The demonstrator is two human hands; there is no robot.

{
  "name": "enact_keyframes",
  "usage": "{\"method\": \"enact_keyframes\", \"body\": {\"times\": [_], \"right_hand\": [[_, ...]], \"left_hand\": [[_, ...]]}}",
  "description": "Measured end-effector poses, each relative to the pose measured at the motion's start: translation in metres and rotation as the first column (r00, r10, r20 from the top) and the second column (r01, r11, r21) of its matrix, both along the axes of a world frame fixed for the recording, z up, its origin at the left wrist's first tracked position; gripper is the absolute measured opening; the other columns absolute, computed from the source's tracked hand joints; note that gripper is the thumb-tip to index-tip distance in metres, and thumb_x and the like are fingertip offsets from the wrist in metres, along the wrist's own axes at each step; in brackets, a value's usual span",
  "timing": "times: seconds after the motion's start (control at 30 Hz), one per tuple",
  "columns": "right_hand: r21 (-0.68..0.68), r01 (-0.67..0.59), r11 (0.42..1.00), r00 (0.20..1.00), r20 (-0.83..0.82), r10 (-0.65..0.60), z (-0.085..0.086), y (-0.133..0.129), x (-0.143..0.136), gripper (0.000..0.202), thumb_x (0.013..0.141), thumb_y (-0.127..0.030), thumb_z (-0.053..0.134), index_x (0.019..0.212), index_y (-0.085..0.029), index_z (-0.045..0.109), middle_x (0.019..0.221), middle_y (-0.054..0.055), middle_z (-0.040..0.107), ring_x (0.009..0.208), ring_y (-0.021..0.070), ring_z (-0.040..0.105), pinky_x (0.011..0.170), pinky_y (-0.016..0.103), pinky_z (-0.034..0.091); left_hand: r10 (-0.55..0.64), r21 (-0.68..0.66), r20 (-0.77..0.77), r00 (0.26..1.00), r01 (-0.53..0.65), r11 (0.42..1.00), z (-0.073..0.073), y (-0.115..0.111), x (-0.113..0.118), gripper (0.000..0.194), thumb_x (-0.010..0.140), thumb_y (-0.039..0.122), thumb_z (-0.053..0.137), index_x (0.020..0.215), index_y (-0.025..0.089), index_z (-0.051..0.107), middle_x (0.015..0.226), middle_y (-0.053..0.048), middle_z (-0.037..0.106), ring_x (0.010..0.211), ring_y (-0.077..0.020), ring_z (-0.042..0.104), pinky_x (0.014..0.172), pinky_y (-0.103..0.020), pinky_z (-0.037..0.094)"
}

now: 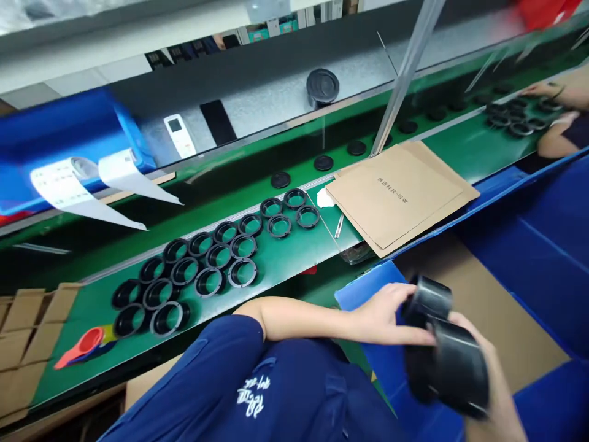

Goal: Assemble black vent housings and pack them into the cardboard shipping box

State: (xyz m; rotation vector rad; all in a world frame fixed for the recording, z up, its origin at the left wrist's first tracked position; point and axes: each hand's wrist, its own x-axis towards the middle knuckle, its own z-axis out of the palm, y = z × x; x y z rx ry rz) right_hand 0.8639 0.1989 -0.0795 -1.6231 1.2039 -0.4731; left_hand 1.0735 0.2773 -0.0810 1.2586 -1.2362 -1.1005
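Observation:
At the lower right, my left hand (pixel 384 313) pinches a black plastic ring (pixel 431 298), its thumb reaching to the rings below. My right hand (pixel 494 368) is closed round the outer side of more black plastic rings (pixel 462 368), partly blurred and overlapping, so how many I cannot tell. Both hands are above a blue bin (pixel 510 245) with a brown cardboard sheet (pixel 451 270) inside. On the green bench (pixel 280 261) to the left stand several similar black rings (pixel 242 272) in rows, open side up.
Brown paper sheets (pixel 400 190) lie at the bench edge by a small knife (pixel 339 226). Black discs (pixel 280 179) line the green strip behind. An orange scoop-like item (pixel 85 347) and cardboard dividers (pixel 41 337) are at far left. A co-worker's arms (pixel 559 132) handle rings at upper right.

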Motion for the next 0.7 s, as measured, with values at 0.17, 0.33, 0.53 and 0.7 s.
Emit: {"method": "enact_keyframes", "body": {"times": [0.17, 0.33, 0.53, 0.7], "right_hand": [[-0.065, -0.196, 0.978, 0.969, 0.137, 0.204, 0.005, 0.071, 0.142, 0.029, 0.079, -0.036, 0.063, 0.103, -0.020, 0.069, 0.099, 0.006, 0.075, 0.087, 0.0239, 0.069, 0.075, 0.032, 0.056], [-0.267, -0.328, 0.906, 0.925, 0.103, 0.365, -0.003, 0.098, 0.199, 0.034, 0.088, -0.039, 0.061, 0.117, -0.021, 0.066, 0.121, 0.010, 0.069, 0.110, 0.0249, 0.065, 0.095, 0.039, 0.054], [-0.128, -0.226, 0.966, 0.973, 0.025, 0.231, -0.002, 0.109, 0.168, 0.028, 0.094, -0.044, 0.060, 0.109, -0.022, 0.071, 0.105, 0.007, 0.075, 0.097, 0.0223, 0.071, 0.091, 0.039, 0.057], [-0.245, -0.178, 0.953, 0.984, -0.051, 0.171, 0.005, 0.122, 0.149, 0.023, 0.095, -0.038, 0.057, 0.100, -0.023, 0.074, 0.103, 0.005, 0.076, 0.096, 0.0206, 0.071, 0.089, 0.036, 0.056]], "left_hand": [[0.359, 0.151, -0.338, 0.870, -0.326, 0.933, -0.016, 0.057, 0.066, 0.042, 0.079, 0.022, 0.071, 0.118, 0.014, 0.057, 0.110, -0.010, 0.073, 0.100, -0.0208, 0.069, 0.093, -0.036, 0.052], [0.384, 0.084, -0.094, 0.919, -0.377, 0.922, -0.036, 0.097, 0.167, 0.036, 0.078, 0.013, 0.062, 0.114, 0.014, 0.057, 0.105, -0.009, 0.073, 0.094, -0.0196, 0.069, 0.086, -0.032, 0.052], [-0.118, 0.199, 0.679, 0.724, -0.027, 0.980, -0.090, 0.099, 0.262, 0.021, 0.073, 0.009, 0.055, 0.089, 0.016, 0.066, 0.085, -0.006, 0.069, 0.093, -0.0232, 0.063, 0.097, -0.037, 0.046], [-0.354, 0.250, 0.766, 0.537, 0.258, 0.933, -0.142, 0.102, 0.289, 0.022, 0.074, 0.004, 0.044, 0.068, 0.019, 0.059, 0.063, -0.002, 0.059, 0.076, -0.0199, 0.058, 0.111, -0.046, 0.037]]}}
